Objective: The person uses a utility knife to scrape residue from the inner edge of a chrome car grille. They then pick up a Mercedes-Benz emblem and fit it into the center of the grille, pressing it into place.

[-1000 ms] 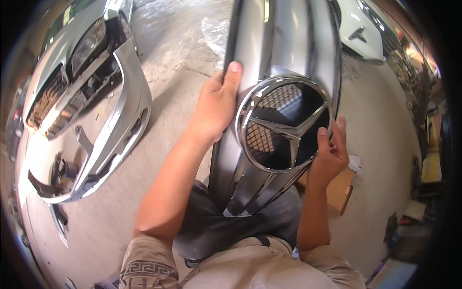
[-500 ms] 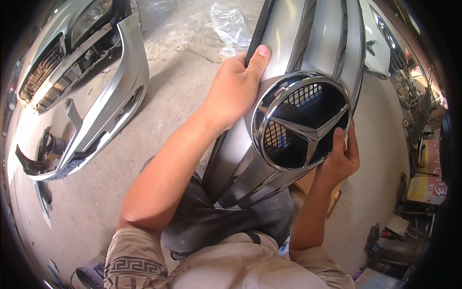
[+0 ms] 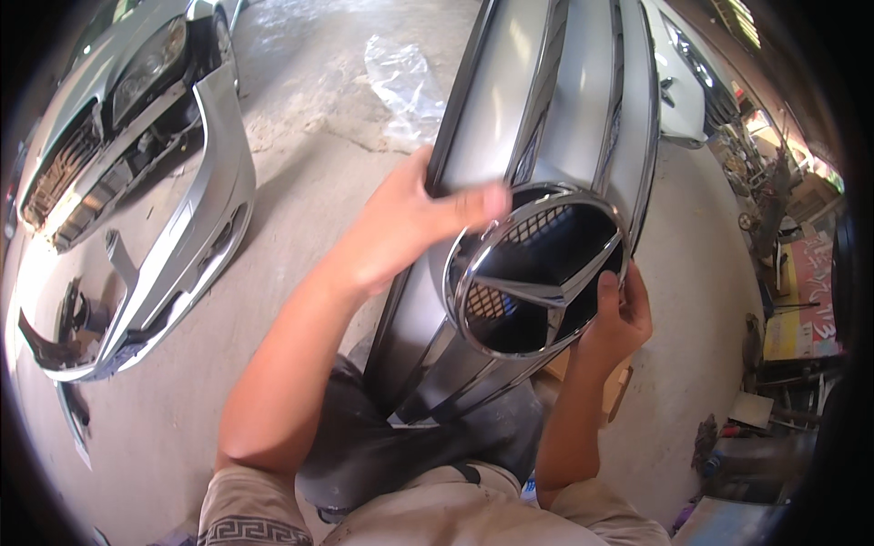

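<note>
A silver car grille (image 3: 510, 100) with long slats and chrome trims lies lengthwise before me, its near end over my lap. On it sits a round emblem (image 3: 537, 291), a chrome ring around a three-pointed star with black backing and mesh. My left hand (image 3: 396, 218) is at the grille's left edge, its fingers hidden behind that edge. Its thumb, blurred, reaches across to the ring's upper left. At the emblem's right rim my right hand (image 3: 619, 318) grips, thumb on the front and fingers around the side, their tips hidden.
A detached silver bumper (image 3: 196, 205) lies on the concrete floor at left, beside a car with its front exposed (image 3: 118, 127). Clear plastic sheeting (image 3: 401, 91) lies beyond my left hand. Cardboard (image 3: 610, 387) is below my right hand; assorted parts (image 3: 774, 200) line the right side.
My left hand has slid nearer along the grille's edge, its thumb moving from the slat to the emblem's ring. My right hand keeps its hold. The whole view has shifted slightly.
</note>
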Motion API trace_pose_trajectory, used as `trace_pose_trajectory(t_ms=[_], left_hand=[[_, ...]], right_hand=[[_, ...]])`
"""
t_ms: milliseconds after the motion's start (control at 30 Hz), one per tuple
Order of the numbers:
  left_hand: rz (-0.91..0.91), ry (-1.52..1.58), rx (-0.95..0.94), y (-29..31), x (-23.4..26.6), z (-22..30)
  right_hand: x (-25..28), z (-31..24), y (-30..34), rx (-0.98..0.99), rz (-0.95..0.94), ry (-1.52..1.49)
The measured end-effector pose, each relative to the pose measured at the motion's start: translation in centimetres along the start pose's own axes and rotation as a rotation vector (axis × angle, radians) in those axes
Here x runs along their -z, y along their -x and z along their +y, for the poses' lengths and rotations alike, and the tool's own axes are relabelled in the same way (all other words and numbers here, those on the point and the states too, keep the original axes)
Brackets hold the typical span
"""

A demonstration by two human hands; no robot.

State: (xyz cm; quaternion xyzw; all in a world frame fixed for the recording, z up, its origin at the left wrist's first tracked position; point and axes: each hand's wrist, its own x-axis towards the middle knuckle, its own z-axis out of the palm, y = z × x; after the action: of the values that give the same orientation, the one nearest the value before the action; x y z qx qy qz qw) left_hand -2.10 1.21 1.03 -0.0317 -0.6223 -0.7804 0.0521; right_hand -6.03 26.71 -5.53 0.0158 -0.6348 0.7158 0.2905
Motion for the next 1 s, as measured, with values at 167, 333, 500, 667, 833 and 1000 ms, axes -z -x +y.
trace_pose_trajectory(t_ms=[167, 333, 500, 667, 833, 1000], left_hand=[[-0.161, -0.234, -0.209, 0.4, 0.4, 0.4], [-0.104, -0.260, -0.149, 1.4, 0.3, 0.9], [-0.063, -0.217, -0.146, 2.9, 0.9, -0.5], [0.020, -0.191, -0.265, 4.2, -0.1, -1.5], [-0.010, -0.294, -0.323, 4.9, -0.5, -1.3], [0.020, -0.313, -0.358, 4.7, -0.5, -1.8]], right_hand=[[1.3, 0.1, 0.4, 0.032, 0.004, -0.107], [2.3, 0.5, 1.1, 0.058, -0.017, -0.074], [3.4, 1.5, 2.1, 0.151, -0.094, -0.020], [4.7, 1.5, 2.6, 0.188, -0.160, -0.054], [5.7, 1.7, 2.9, 0.211, -0.180, -0.068], [3.5, 0.5, 2.3, 0.167, -0.207, -0.165]])
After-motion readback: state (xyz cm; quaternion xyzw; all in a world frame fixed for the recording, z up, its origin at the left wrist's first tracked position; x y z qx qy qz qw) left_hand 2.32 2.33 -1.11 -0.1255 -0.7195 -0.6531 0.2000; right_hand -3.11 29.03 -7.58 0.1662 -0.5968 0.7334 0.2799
